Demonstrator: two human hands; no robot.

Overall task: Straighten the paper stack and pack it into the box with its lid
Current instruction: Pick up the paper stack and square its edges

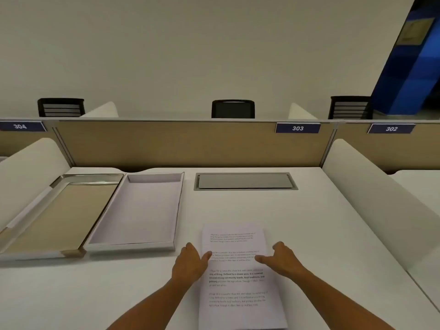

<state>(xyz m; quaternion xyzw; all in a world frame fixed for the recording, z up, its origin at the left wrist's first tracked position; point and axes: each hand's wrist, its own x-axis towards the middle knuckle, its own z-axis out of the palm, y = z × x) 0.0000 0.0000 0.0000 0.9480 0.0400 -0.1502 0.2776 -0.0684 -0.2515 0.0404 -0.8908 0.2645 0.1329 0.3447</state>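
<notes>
A stack of printed white paper [238,289] lies flat on the white desk near the front edge. My left hand [190,260] rests at the stack's left edge, thumb on the top sheet. At the right edge my right hand [283,259] has its thumb lying across the page. Both hands touch the stack with fingers spread, and neither lifts it. To the left stands the empty white box [140,210], open side up. Further left lies its lid [59,210], inner side up with a tan inside and silver rim.
A grey cable hatch [245,181] is set into the desk behind the paper. White side dividers [371,198] flank the desk, and a tan partition [178,144] closes the back. Black chairs [233,109] stand beyond the partition.
</notes>
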